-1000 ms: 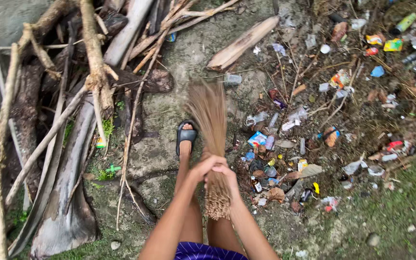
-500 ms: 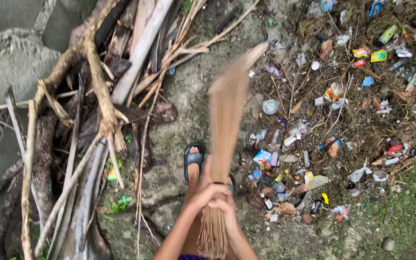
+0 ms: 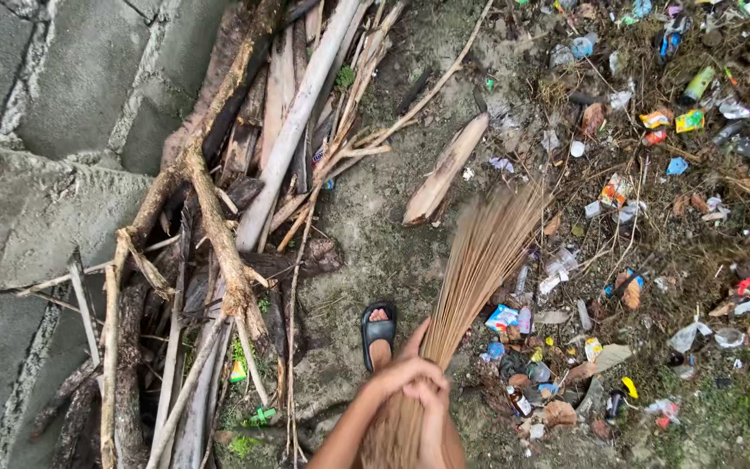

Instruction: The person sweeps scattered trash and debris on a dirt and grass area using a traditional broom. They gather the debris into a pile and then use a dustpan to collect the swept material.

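Both of my hands grip a brown stick broom (image 3: 475, 269) at its bound neck, low in the middle of the head view. My left hand (image 3: 399, 375) wraps the bundle from the left; my right hand (image 3: 432, 401) sits just below and to the right of it. The bristles fan up and to the right, blurred, with their tips over the edge of a spread of litter (image 3: 618, 260): wrappers, small bottles, dry leaves. My foot in a black sandal (image 3: 378, 330) stands on the bare dirt just left of the broom.
A pile of dead branches and split wood (image 3: 236, 226) lies on the left against a grey concrete block wall (image 3: 54, 122). A loose piece of wood (image 3: 444, 169) lies above the broom. Grass (image 3: 740, 417) grows at the lower right.
The broom has swung from pointing nearly straight up to leaning up and right, over the litter. The view has shifted, so more of the wall shows on the left.
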